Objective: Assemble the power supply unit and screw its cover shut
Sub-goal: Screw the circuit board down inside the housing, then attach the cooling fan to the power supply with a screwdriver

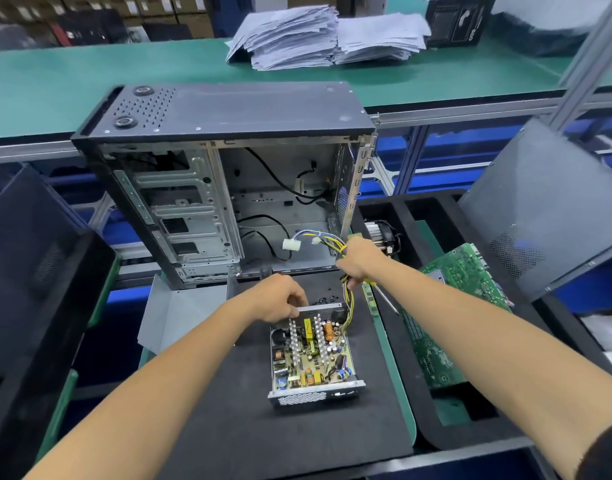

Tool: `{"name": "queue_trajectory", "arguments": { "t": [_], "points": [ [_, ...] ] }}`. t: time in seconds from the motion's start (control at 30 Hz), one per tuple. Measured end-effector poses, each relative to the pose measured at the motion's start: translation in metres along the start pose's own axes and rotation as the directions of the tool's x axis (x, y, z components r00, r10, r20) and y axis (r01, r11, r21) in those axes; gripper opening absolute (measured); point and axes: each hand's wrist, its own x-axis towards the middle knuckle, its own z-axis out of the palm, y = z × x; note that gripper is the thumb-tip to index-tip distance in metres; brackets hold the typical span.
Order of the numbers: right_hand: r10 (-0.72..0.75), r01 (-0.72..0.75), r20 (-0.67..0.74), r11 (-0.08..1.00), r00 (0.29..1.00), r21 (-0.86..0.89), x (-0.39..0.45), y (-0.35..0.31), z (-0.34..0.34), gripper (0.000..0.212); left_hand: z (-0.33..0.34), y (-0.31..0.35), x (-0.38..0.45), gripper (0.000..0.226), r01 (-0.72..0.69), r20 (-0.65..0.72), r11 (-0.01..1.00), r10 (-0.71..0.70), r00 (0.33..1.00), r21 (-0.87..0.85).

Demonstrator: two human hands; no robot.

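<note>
The power supply unit (311,362) lies open on the black mat, its circuit board with coils and heat sinks facing up. My left hand (280,299) grips the unit's far metal wall. My right hand (358,259) holds the bundle of yellow and black wires (348,306) that rises from the unit, together with a yellow-handled screwdriver (384,294) whose shaft points down to the right. White connectors (291,244) on the wire ends hang inside the computer case. A grey metal cover (180,315) lies to the left of the unit.
An open computer case (228,188) stands upright behind the mat. Small black screws (323,300) lie on the mat (263,427) beyond the unit. A green motherboard (450,317) and a cooler fan (382,233) sit in the foam tray at right. Black side panels lean at both sides.
</note>
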Motion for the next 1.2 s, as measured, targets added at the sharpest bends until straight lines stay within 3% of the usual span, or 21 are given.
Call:
{"name": "queue_trajectory", "arguments": {
  "t": [0.27, 0.37, 0.6, 0.73, 0.87, 1.0, 1.07, 1.2],
  "points": [
    [-0.017, 0.025, 0.048, 0.985, 0.999, -0.171, 0.004, -0.028, 0.023, 0.016, -0.001, -0.002, -0.011, 0.023, -0.086, 0.035, 0.996, 0.085, 0.996, 0.021],
    [-0.06, 0.065, 0.027, 0.971, 0.998, -0.231, 0.008, -0.031, 0.029, 0.023, 0.0, -0.003, -0.013, 0.023, -0.109, 0.052, 0.994, 0.108, 0.993, 0.016],
    [-0.143, 0.143, 0.02, 0.964, 0.99, -0.224, 0.013, -0.041, 0.048, 0.016, 0.002, -0.003, -0.01, 0.023, -0.1, 0.044, 0.995, 0.1, 0.994, -0.001],
    [-0.191, 0.209, 0.1, 0.956, 0.976, -0.206, 0.01, -0.048, 0.054, 0.027, 0.001, -0.002, -0.008, 0.022, -0.071, 0.063, 0.997, 0.071, 0.995, -0.016],
    [-0.139, 0.172, 0.198, 0.972, 0.97, -0.16, 0.005, -0.038, 0.039, 0.032, 0.002, -0.001, -0.01, 0.019, -0.049, 0.069, 0.998, 0.051, 0.996, -0.031],
    [-0.035, 0.091, 0.235, 0.969, 0.971, -0.232, -0.003, -0.023, 0.02, 0.027, 0.003, -0.001, -0.011, 0.019, -0.055, 0.054, 0.998, 0.057, 0.997, -0.043],
    [0.028, 0.073, 0.331, 0.955, 0.943, -0.288, -0.007, -0.016, 0.013, 0.025, 0.004, -0.002, -0.01, 0.023, -0.047, 0.054, 0.996, 0.051, 0.997, -0.075],
    [0.112, 0.011, 0.506, 0.972, 0.855, -0.234, -0.02, -0.008, 0.011, 0.049, 0.006, 0.001, -0.005, 0.024, -0.042, 0.052, 0.999, 0.043, 0.998, -0.021]
  ]
}}
